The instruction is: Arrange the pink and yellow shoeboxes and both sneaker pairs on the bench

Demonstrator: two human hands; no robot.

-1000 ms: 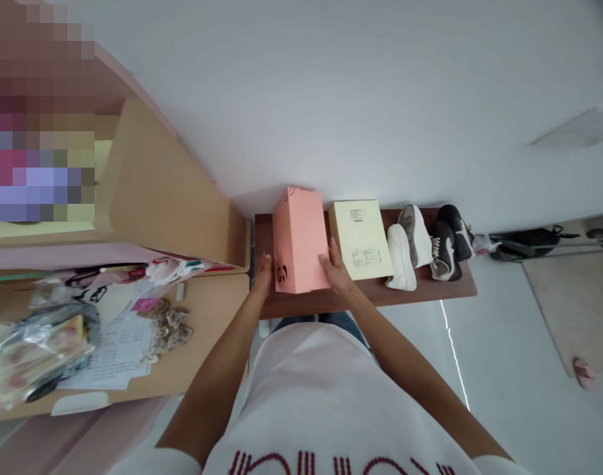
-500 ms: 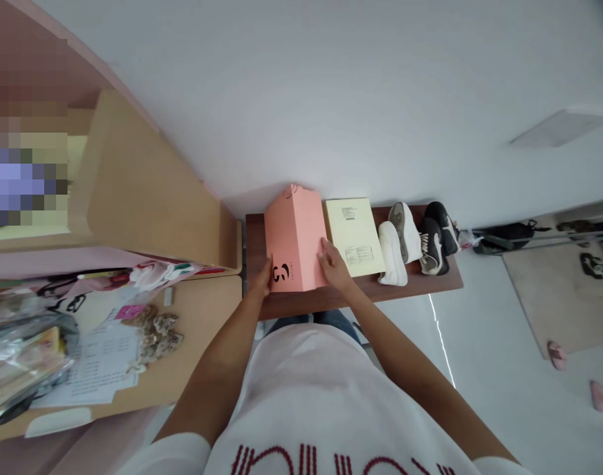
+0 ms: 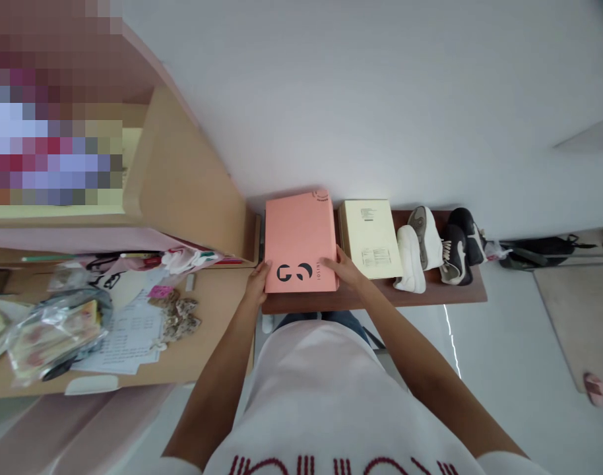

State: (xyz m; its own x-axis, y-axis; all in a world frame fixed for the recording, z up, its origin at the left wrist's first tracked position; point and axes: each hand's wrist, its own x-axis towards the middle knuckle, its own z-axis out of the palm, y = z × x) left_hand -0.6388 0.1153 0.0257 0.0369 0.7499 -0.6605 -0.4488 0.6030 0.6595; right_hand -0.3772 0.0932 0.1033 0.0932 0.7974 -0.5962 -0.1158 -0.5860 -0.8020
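Note:
A pink shoebox [image 3: 297, 234] with black lettering lies flat at the left end of a brown wooden bench [image 3: 301, 303], its printed lid facing up. Gripping its left front corner is my left hand [image 3: 257, 280], thumb on the edge. My right hand [image 3: 345, 267] holds the right side, with the thumb over the top and the other fingers down along the side. Right of the pink box sits a pale yellow box [image 3: 373, 241] with printed labels. Farther right stand a pair of white shoes [image 3: 411, 260] and a pair of black shoes [image 3: 454, 254].
On the left is a wooden desk [image 3: 222, 323] with papers [image 3: 133, 340], a plastic bag [image 3: 59, 336] and a patterned scrunchie [image 3: 180, 316]. A wooden cabinet side [image 3: 187, 178] rises above it. The white wall [image 3: 361, 99] runs behind the bench. A pink slipper [image 3: 596, 388] lies on the floor at right.
The pink shoebox has turned from a tilted position, with an edge toward me, to lying flat with its lid up. Both hands stay on it. The view has shifted left.

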